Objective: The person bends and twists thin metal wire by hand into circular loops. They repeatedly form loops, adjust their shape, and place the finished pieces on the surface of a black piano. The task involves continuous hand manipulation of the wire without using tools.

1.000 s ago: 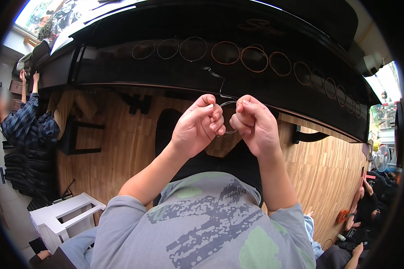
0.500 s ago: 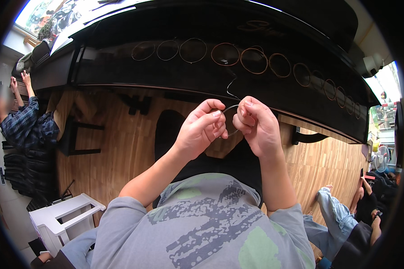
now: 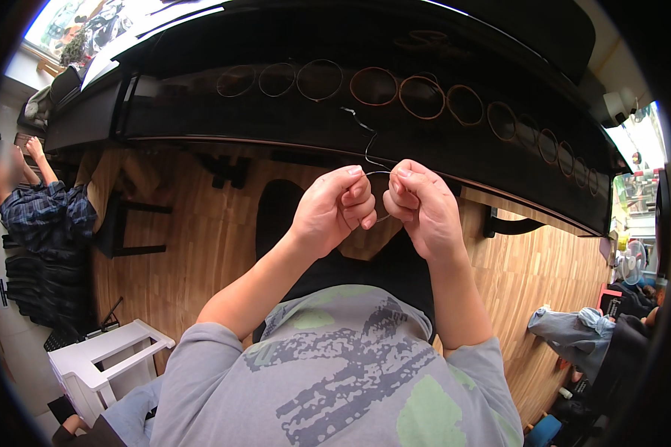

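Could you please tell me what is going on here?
A person is handling a thin wire loop bare-handed, pinching it with the left grip and the right grip close together. A loose wire end curls out beyond them; whether it touches anything is unclear. Ahead, a row of silvery and copper-coloured loops lies on a long black surface.

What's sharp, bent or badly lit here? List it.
Head view: fisheye bending bows the long black cabinet, and the corners fall to black; head view: the wooden floor looks brighter at right than at left; head view: the left hand and right hand look fairly sharp, but the thin wire between them is hard to trace fully.
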Demonstrator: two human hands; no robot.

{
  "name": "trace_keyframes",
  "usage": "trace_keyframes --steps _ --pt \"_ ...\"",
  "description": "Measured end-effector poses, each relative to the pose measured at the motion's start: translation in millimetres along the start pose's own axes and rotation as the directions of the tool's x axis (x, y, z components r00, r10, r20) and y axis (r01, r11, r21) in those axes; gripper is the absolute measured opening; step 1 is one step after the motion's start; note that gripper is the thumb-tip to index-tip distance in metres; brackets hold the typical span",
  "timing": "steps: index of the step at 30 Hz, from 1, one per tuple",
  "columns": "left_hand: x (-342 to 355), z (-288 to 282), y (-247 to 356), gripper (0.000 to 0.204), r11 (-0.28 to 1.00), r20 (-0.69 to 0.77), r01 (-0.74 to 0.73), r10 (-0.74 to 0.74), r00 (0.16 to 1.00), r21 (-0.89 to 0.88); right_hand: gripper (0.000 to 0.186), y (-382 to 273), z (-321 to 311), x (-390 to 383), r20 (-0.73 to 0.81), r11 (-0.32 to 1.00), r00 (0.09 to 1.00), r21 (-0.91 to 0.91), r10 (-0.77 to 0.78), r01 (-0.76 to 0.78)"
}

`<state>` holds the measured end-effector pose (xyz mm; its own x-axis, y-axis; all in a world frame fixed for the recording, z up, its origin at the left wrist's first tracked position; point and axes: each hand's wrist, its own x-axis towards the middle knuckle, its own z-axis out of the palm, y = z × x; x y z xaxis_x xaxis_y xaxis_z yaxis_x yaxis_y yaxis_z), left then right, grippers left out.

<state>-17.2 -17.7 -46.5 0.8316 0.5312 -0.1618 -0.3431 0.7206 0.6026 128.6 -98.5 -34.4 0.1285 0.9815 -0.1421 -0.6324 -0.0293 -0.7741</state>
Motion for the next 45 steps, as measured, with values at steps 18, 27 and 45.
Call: trace_keyframes --steps 18,27,45 --pt "-0.1 7.9 21.3 0.035 0.979 -0.030 -0.028 0.035 0.999 0.201 0.019 15.8 0.6 -6.1 0.013 0.997 0.997 0.000 0.072 -0.072" --pt "1.5 5.4 6.4 0.034 0.987 -0.002 -0.028 0.029 1.000 0.157 0.020 1.1 4.8 -3.7 -0.022 0.999 1.000 -0.023 -0.022 0.021" --pt "10.2 1.1 8.9 0.034 0.983 -0.080 -0.001 0.015 0.997 0.181 0.023 -7.3 -3.2 0.2 -0.027 0.998 1.000 -0.062 0.008 -0.010"
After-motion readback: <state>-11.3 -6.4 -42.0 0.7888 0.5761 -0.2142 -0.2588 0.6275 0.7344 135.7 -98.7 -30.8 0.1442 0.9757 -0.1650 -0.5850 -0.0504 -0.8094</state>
